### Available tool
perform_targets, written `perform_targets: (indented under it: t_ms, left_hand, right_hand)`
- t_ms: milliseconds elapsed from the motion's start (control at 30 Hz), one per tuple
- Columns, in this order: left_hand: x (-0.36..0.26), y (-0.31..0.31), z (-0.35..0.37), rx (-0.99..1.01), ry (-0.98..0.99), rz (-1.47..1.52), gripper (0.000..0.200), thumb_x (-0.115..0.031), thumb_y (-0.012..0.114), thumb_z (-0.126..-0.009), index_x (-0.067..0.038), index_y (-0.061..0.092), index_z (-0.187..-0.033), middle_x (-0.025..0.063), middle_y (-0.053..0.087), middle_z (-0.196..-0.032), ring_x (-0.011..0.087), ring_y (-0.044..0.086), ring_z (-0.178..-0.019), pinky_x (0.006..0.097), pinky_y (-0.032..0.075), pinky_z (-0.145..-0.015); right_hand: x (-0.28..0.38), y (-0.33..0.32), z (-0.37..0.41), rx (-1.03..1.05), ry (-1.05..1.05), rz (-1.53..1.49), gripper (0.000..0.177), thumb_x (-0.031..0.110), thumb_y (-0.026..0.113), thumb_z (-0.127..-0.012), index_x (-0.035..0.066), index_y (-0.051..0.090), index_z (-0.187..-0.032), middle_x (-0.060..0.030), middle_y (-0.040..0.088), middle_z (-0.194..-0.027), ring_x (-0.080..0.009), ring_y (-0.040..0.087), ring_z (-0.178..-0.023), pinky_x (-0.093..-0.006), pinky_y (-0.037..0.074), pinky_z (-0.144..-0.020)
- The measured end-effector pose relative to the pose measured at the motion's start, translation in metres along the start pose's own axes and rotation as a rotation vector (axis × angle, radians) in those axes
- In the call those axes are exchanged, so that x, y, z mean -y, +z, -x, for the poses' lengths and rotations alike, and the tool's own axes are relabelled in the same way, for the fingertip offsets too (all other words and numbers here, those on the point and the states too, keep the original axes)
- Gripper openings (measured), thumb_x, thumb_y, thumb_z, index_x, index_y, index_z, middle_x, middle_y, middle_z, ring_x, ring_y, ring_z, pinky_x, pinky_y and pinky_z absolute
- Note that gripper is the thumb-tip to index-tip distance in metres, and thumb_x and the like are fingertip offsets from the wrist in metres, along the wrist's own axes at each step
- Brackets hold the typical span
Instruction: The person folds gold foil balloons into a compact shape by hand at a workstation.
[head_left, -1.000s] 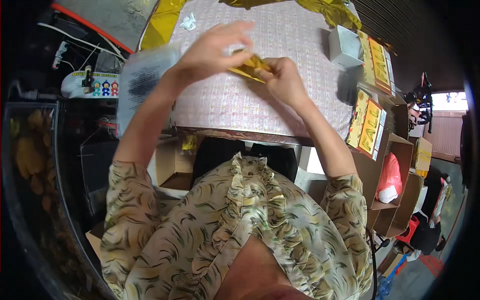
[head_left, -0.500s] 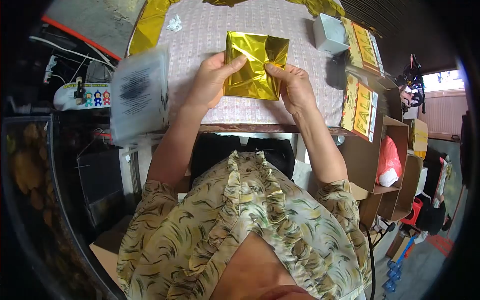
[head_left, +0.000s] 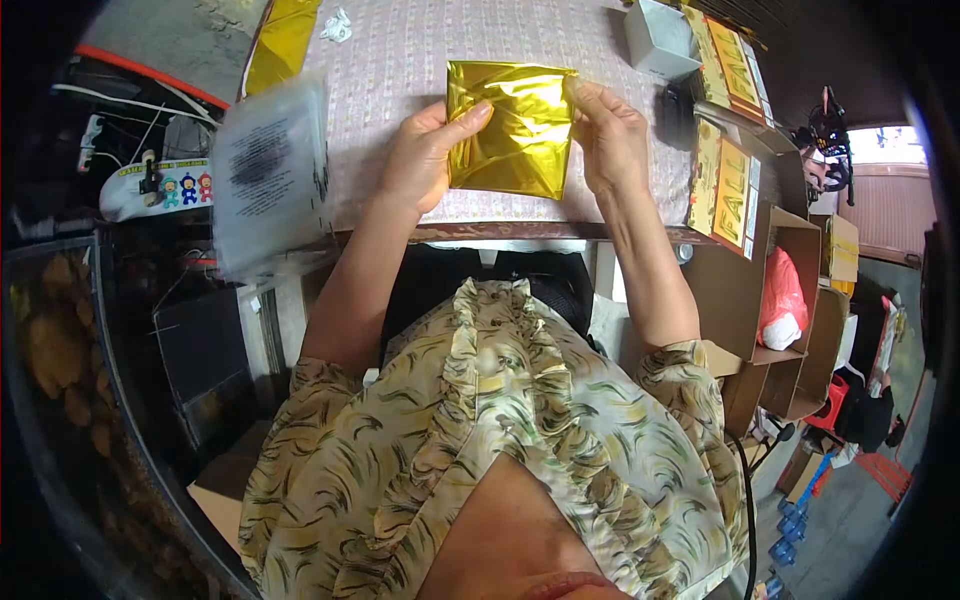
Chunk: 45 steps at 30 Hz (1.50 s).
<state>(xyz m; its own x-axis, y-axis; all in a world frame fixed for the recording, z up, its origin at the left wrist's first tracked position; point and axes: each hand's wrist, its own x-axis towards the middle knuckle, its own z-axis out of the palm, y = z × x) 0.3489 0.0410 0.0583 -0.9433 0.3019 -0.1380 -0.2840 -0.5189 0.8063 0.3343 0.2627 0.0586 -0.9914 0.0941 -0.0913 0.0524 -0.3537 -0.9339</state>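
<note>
A shiny gold foil square (head_left: 515,140), folded flat and a little creased, is held up over the near part of the table. My left hand (head_left: 425,150) grips its left edge, thumb lying across the front and fingers behind. At the upper right corner my right hand (head_left: 608,125) pinches the foil between thumb and fingers. Beneath both hands spreads a pale patterned tablecloth (head_left: 390,60).
A stack of clear plastic bags (head_left: 270,180) lies at the table's left edge. Boxes with FALL labels (head_left: 728,195) and a white open box (head_left: 660,45) stand on the right. More gold foil (head_left: 285,45) lies at the far left; crumpled white paper (head_left: 337,25) is beside it.
My right hand has moved from the foil's lower right front up to its upper right corner. The left hand keeps its hold. The view has shifted slightly.
</note>
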Motion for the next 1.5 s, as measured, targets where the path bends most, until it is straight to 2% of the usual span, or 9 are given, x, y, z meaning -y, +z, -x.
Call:
perform_targets:
  t_ms: [500,600,733,833,1033,1167,1233,1300,1500]
  left_hand:
    - [0.005,0.005,-0.005,-0.032,-0.056,0.070,0.024,-0.012,0.071,-0.099,-0.001,0.069,-0.120,0.0046,0.072,-0.114,0.0107,0.065,-0.103,0.0280,0.050,-0.096]
    - [0.005,0.018,-0.006,-0.042,-0.016,-0.030,0.027,-0.014,0.068,-0.100,0.000,0.066,-0.124,0.0063,0.070,-0.118,0.0133,0.065,-0.107,0.0295,0.050,-0.097]
    - [0.006,0.040,-0.005,-0.037,-0.056,-0.017,0.026,-0.013,0.066,-0.101,0.000,0.066,-0.124,0.0066,0.070,-0.120,0.0142,0.066,-0.107,0.0305,0.050,-0.098]
    - [0.010,0.058,-0.009,0.022,-0.110,0.033,0.025,-0.011,0.065,-0.102,0.000,0.066,-0.124,0.0067,0.070,-0.121,0.0148,0.067,-0.107,0.0312,0.051,-0.098]
    - [-0.001,0.101,-0.064,0.303,-0.278,-0.019,0.043,-0.033,0.047,-0.112,0.002,0.069,-0.118,0.0115,0.072,-0.116,0.0172,0.068,-0.109,0.0320,0.055,-0.095]
    - [0.023,0.154,-0.141,0.320,0.241,-0.767,0.044,-0.037,0.059,-0.105,0.003,0.074,-0.111,0.0127,0.076,-0.110,0.0230,0.072,-0.096,0.0367,0.058,-0.088]
    - [0.042,0.183,-0.183,0.473,0.787,-1.298,0.040,-0.032,0.066,-0.101,-0.001,0.069,-0.125,0.0141,0.071,-0.129,0.0287,0.070,-0.108,0.0402,0.052,-0.095]
    - [0.065,0.217,-0.203,0.445,1.018,-1.603,0.038,-0.030,0.072,-0.093,-0.003,0.071,-0.120,0.0146,0.069,-0.130,0.0317,0.063,-0.119,0.0455,0.044,-0.102]
    - [0.113,0.249,-0.224,0.434,1.001,-1.883,0.029,-0.024,0.074,-0.090,0.001,0.073,-0.103,0.0170,0.072,-0.111,0.0261,0.062,-0.118,0.0459,0.042,-0.102]
  right_hand:
    - [0.019,-0.033,0.035,0.111,0.134,0.223,0.019,0.005,0.079,-0.087,0.000,0.078,-0.105,-0.0091,0.079,-0.099,-0.0138,0.072,-0.090,-0.0284,0.055,-0.088]
    - [0.025,-0.032,0.038,0.132,0.182,0.136,0.012,0.005,0.078,-0.089,-0.001,0.078,-0.100,-0.0072,0.078,-0.091,-0.0106,0.070,-0.075,-0.0248,0.055,-0.069]
    - [0.026,-0.045,0.044,0.056,0.142,0.165,0.012,0.006,0.079,-0.090,-0.003,0.076,-0.098,-0.0048,0.076,-0.086,-0.0078,0.067,-0.072,-0.0220,0.053,-0.066]
    - [0.037,-0.060,0.054,0.028,0.160,0.158,0.014,0.003,0.079,-0.088,-0.002,0.076,-0.101,-0.0050,0.076,-0.091,-0.0089,0.067,-0.080,-0.0235,0.053,-0.078]
    - [0.063,-0.131,0.078,-0.176,0.025,0.113,0.014,-0.004,0.077,-0.086,-0.001,0.075,-0.099,-0.0026,0.074,-0.088,-0.0083,0.065,-0.078,-0.0229,0.050,-0.074]
    - [0.076,-0.193,0.099,-0.402,-0.174,0.101,0.008,-0.003,0.073,-0.089,-0.001,0.073,-0.097,-0.0010,0.071,-0.088,-0.0062,0.061,-0.075,-0.0221,0.047,-0.070]
    - [0.097,-0.199,0.110,-0.476,-0.212,0.086,0.003,0.000,0.072,-0.092,-0.001,0.071,-0.095,-0.0013,0.070,-0.087,-0.0055,0.059,-0.074,-0.0229,0.046,-0.068]
    - [0.096,-0.231,0.120,-0.439,-0.286,0.012,0.012,-0.002,0.071,-0.092,-0.004,0.072,-0.104,-0.0043,0.072,-0.093,-0.0079,0.063,-0.077,-0.0217,0.049,-0.071]
    - [0.097,-0.274,0.134,-0.370,-0.385,0.002,0.017,0.000,0.066,-0.098,-0.006,0.068,-0.114,-0.0074,0.070,-0.113,-0.0135,0.066,-0.103,-0.0274,0.050,-0.093]
